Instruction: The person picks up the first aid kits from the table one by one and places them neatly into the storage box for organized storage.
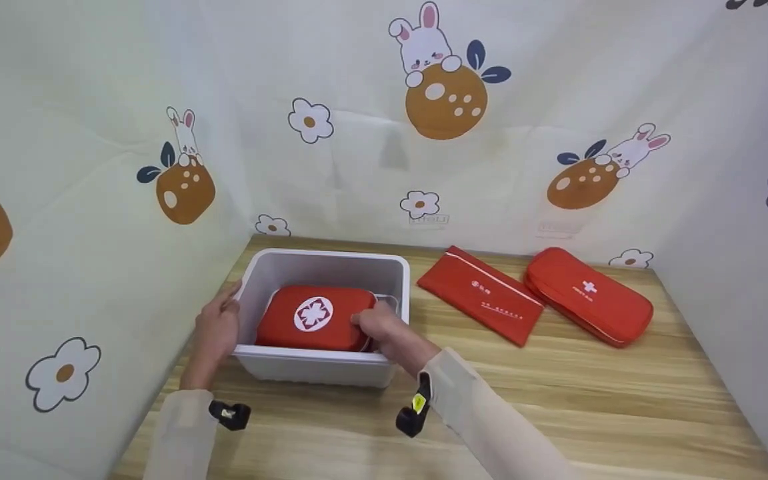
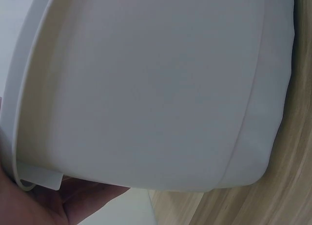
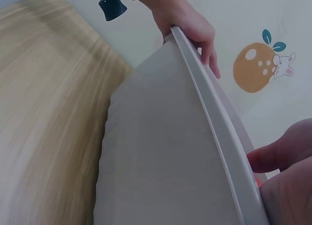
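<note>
A grey plastic storage bin [image 1: 317,371] stands on the table, with a red first-aid case [image 1: 284,313] inside it bearing a white round emblem. My left hand [image 1: 219,327] grips the bin's left wall at the rim; the left wrist view shows its fingers against the outside. Reaching over the front right rim, my right hand [image 1: 387,327] holds the case's right end, thumb on top. Its other fingers are hidden inside the bin. Part of a pale, clear-looking item [image 1: 389,300] shows behind that hand in the bin.
Right of the bin lie a flat red pouch [image 1: 481,293] and a rounded red first-aid bag [image 1: 591,297] with a white cross, touching each other on the wooden table [image 1: 557,400]. Printed cloth walls [image 1: 357,167] enclose the back and both sides.
</note>
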